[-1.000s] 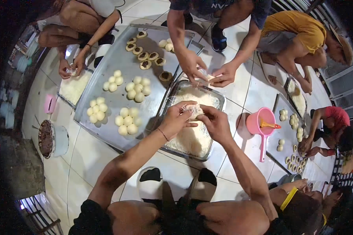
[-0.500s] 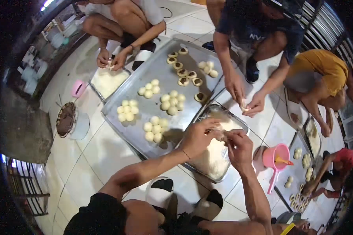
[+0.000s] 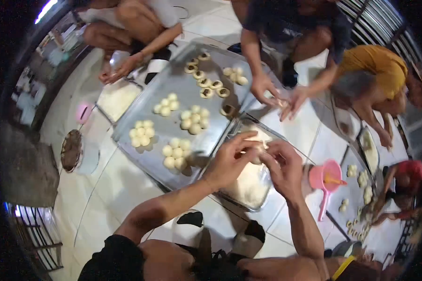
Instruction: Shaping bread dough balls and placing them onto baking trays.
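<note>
Both hands meet over a rectangular metal pan [image 3: 270,185] of pale, crumb-like powder [image 3: 249,189]. Between their fingertips is a small pale dough piece [image 3: 256,157], partly covered by the fingers. My left hand [image 3: 229,159] pinches it from the left with bent fingers. From the right, my right hand [image 3: 284,166] closes thumb and fingers on it. Just left of the pan lies a large metal tray [image 3: 138,108]. On it sit groups of smooth dough balls [image 3: 176,152] and, toward the far side, opened dough rounds with dark filling [image 3: 204,83].
A pink dipper [image 3: 324,174] with an orange-handled tool stands to my right. At left are a bowl of brown filling [image 3: 71,152] and a pink cup [image 3: 83,113]. Co-workers crouch opposite and at right; a person's hands [image 3: 279,100] work dough beyond my pan.
The whole view has shifted, so the surroundings sit further left and higher. My fingers have changed their grip around the dough. The facing co-worker's hands have come up and their fingers have spread.
</note>
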The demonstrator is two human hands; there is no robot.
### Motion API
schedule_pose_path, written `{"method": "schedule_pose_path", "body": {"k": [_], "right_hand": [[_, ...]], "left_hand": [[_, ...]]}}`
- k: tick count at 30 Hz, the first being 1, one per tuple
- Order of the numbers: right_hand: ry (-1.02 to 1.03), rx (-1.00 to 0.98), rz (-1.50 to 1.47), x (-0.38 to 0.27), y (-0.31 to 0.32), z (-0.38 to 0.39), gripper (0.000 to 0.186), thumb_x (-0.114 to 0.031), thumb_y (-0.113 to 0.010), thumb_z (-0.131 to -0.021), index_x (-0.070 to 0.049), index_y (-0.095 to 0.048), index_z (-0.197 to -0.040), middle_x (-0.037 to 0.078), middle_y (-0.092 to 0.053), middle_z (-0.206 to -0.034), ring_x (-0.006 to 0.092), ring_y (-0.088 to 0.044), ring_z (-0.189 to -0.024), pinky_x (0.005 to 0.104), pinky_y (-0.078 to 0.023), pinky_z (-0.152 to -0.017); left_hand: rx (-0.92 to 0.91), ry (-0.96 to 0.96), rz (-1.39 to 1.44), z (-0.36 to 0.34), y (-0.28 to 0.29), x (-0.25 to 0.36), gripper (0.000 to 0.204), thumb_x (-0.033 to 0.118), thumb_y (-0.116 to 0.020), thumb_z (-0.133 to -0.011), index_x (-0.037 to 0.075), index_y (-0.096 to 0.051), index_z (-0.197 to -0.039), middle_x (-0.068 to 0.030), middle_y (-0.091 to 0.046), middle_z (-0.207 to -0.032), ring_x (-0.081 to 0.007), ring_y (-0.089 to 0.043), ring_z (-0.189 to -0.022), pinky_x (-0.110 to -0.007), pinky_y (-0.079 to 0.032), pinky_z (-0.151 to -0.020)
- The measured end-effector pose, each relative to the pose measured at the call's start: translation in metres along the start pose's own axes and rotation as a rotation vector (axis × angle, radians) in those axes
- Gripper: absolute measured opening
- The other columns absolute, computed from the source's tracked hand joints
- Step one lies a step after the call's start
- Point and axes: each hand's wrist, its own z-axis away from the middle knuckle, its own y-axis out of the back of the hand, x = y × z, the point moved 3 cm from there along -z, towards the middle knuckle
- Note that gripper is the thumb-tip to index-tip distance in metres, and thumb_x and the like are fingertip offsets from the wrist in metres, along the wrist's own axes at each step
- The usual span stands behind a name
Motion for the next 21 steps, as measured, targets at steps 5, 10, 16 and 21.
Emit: {"method": "schedule_pose_path", "body": {"k": [5, 10, 16, 21], "right_hand": [[-0.019, 0.028, -0.075, -0.007, -0.002, 0.0, 0.009, 0.004, -0.062, -0.084, 0.002, -0.064, -0.093, 0.008, -0.061, -0.091, 0.0137, -0.055, -0.076, 0.0231, -0.049, -0.071], [-0.018, -0.032, -0.046, -0.022, 0.003, 0.0, 0.009, 0.003, -0.062, -0.085, 0.002, -0.064, -0.094, 0.008, -0.061, -0.092, 0.0135, -0.055, -0.075, 0.024, -0.049, -0.071], [-0.052, -0.036, -0.087, -0.018, 0.003, -0.001, 0.009, 0.003, -0.063, -0.084, 0.003, -0.063, -0.093, 0.011, -0.061, -0.093, 0.0145, -0.056, -0.076, 0.0263, -0.05, -0.07], [0.042, -0.112, 0.047, -0.023, -0.017, 0.0, 0.013, 0.005, -0.063, -0.083, 0.003, -0.063, -0.095, 0.014, -0.06, -0.099, 0.0171, -0.058, -0.087, 0.0272, -0.051, -0.076]], "left_hand": [[-0.021, -0.383, 0.14, 0.003, -0.007, 0.001, 0.042, 0.002, -0.055, -0.09, -0.002, -0.047, -0.131, -0.0125, -0.054, -0.13, -0.0156, -0.054, -0.104, -0.026, -0.047, -0.087], [-0.041, -0.05, 0.012, 0.005, 0.003, 0.004, 0.041, 0.003, -0.052, -0.092, -0.001, -0.046, -0.132, -0.0115, -0.056, -0.124, -0.0165, -0.056, -0.1, -0.027, -0.048, -0.087], [-0.136, -0.11, 0.076, 0.008, -0.01, 0.003, 0.03, 0.011, -0.047, -0.096, 0.001, -0.049, -0.124, -0.0081, -0.06, -0.108, -0.0155, -0.056, -0.086, -0.027, -0.049, -0.075], [-0.129, 0.26, 0.73, 0.012, 0.001, -0.03, 0.023, 0.021, -0.044, -0.098, 0.004, -0.054, -0.111, -0.0086, -0.061, -0.1, -0.0154, -0.055, -0.073, -0.028, -0.046, -0.059]]}}
